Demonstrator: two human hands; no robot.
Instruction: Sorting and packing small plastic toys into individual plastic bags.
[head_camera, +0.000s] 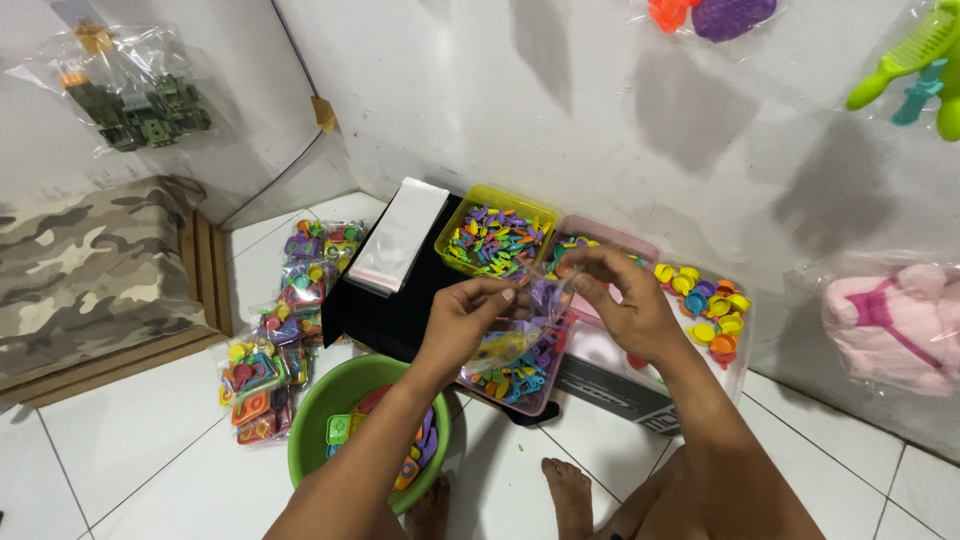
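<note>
Over the white tile floor, the left hand (462, 315) and the right hand (622, 300) hold a small clear plastic bag (525, 325) between them, fingers pinched shut on its top edge. Bright little toy pieces sit inside the bag. It hangs just above a pink tray (604, 236) full of colourful toy pieces. Behind it is a yellow tray (452, 232) of more pieces. A green bowl (330, 400) sits under the left arm, near a row of filled bags (285, 330). A stack of empty clear bags (400, 235) lies on a black cloth (385, 315).
</note>
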